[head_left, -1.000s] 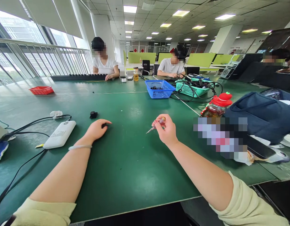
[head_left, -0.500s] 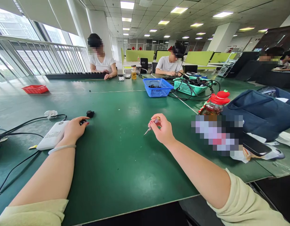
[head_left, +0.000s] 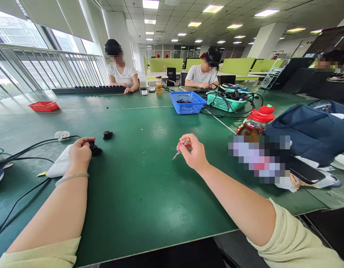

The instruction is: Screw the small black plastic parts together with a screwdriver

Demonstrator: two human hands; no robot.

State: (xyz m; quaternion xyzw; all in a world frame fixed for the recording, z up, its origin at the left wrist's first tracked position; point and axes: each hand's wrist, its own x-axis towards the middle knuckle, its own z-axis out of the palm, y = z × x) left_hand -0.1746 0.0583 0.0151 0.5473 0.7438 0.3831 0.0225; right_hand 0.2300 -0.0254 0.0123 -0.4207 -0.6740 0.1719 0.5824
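Observation:
My left hand [head_left: 82, 150] is closed on a small black part [head_left: 95, 149] at the left of the green table [head_left: 127, 193], beside a white box-like device [head_left: 59, 163]. What exactly the part is cannot be made out. A second black piece [head_left: 107, 135] lies a little beyond it, touched by nothing. Near the middle, my right hand [head_left: 193, 150] grips a small screwdriver [head_left: 183, 145] with a purplish handle, its thin tip pointing down and left, just above the table.
Black cables [head_left: 24, 149] run at the left. A red tray [head_left: 43, 107], a blue basket [head_left: 188, 108] and a green basket [head_left: 228, 103] stand farther back. At right are a red-capped bottle [head_left: 257, 121], a phone [head_left: 307, 171] and a dark blue bag [head_left: 306, 130]. Two people sit opposite.
My left hand has drawn back slightly to the left, and its fingers have closed on the black part, now more visible. My right hand keeps its hold on the screwdriver, nearly unmoved.

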